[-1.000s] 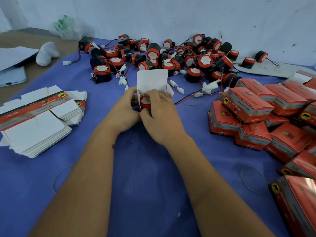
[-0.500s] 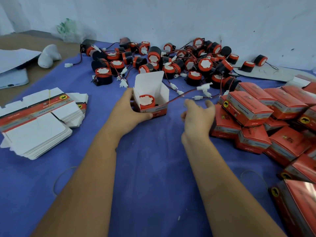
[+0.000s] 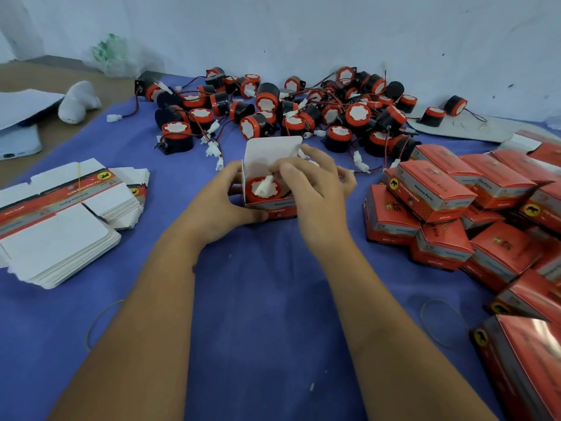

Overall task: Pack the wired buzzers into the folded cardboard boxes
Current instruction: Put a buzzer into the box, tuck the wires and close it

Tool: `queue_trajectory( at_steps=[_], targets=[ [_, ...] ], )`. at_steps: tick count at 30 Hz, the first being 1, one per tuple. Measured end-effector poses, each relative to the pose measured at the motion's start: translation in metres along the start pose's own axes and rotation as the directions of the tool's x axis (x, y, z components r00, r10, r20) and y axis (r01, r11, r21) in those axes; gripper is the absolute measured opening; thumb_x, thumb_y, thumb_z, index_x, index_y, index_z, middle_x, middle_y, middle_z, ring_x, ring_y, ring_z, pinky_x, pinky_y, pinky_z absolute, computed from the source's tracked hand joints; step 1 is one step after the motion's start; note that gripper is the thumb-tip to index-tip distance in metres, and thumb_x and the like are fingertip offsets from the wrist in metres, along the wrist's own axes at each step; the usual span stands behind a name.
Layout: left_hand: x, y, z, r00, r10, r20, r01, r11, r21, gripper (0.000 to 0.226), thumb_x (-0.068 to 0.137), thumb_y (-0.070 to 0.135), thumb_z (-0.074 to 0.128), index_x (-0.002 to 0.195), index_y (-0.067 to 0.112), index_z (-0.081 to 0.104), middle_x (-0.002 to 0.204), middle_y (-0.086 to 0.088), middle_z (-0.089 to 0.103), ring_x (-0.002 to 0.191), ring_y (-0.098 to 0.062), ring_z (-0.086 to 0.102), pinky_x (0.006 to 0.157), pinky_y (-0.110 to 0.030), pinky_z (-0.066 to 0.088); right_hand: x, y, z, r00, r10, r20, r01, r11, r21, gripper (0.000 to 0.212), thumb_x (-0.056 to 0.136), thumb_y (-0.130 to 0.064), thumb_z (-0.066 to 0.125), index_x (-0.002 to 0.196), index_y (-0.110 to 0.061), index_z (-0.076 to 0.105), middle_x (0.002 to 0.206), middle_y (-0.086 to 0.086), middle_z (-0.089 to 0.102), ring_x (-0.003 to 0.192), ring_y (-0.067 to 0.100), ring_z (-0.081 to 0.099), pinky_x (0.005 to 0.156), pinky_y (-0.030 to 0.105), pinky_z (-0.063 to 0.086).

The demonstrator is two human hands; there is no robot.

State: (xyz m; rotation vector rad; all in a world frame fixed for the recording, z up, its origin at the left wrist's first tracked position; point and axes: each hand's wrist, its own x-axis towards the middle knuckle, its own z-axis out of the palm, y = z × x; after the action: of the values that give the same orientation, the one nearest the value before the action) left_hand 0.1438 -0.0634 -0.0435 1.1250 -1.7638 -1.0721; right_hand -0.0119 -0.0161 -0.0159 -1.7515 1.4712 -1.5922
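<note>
Right hand [image 3: 315, 189] back at box [image 3: 270, 180], fingers pinching connector [image 3: 264, 184] | buzzer [image 3: 263, 189] inside | left hand [image 3: 224, 199] grips box

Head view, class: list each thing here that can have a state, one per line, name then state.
open box: lid flap up, a buzzer inside.
buzzer in box: seated, white connector lying on top.
left hand: grips the box's side.
right hand: fingers curled at the box's opening, tucking the wire in.
closed boxes: shut, heaped.
flat cartons: unfolded, stacked.
loose buzzers: unpacked, wires tangled.
</note>
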Motion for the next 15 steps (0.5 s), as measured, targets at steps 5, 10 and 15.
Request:
queue_trajectory(
  at_steps=[5, 10, 15],
  targets=[
    [-0.001, 0.002, -0.004, 0.997, -0.019, 0.081, 0.019, 1.000, -0.001, 0.069, 0.075, -0.001, 0.081, 0.130, 0.028, 0.051, 0.123, 0.005, 0.063, 0.116, -0.008, 0.059, 0.099, -0.034, 0.051, 0.008, 0.013, -0.006, 0.997, -0.007, -0.073, -0.009, 0.976, -0.219, 0.014, 0.087, -0.023, 0.068, 0.082, -0.035, 0.064, 0.076, -0.028, 0.058, 0.127, -0.003, 0.036, 0.112, 0.036, 0.006],
    [0.000, 0.003, -0.004, 0.994, -0.041, 0.101, 0.042, 0.999, -0.010, 0.071, 0.074, -0.002, 0.081, 0.131, 0.026, 0.050, 0.126, 0.003, 0.062, 0.119, -0.012, 0.058, 0.103, -0.037, 0.049, 0.008, 0.020, -0.004, 0.986, -0.084, -0.143, 0.048, 0.969, -0.242, 0.017, 0.086, -0.011, 0.066, 0.095, -0.024, 0.069, 0.075, -0.027, 0.053, 0.115, 0.000, 0.042, 0.111, 0.041, 0.015],
    [0.001, 0.003, -0.005, 0.993, -0.046, 0.108, 0.048, 0.999, -0.015, 0.069, 0.074, 0.000, 0.081, 0.129, 0.028, 0.051, 0.123, 0.006, 0.064, 0.116, -0.008, 0.059, 0.098, -0.028, 0.050, 0.010, 0.024, -0.007, 0.985, -0.154, -0.084, 0.114, 0.925, -0.363, 0.043, 0.089, -0.014, 0.066, 0.127, -0.033, 0.058, 0.099, -0.014, 0.067, 0.118, -0.007, 0.038, 0.107, 0.024, 0.005]
  ],
)
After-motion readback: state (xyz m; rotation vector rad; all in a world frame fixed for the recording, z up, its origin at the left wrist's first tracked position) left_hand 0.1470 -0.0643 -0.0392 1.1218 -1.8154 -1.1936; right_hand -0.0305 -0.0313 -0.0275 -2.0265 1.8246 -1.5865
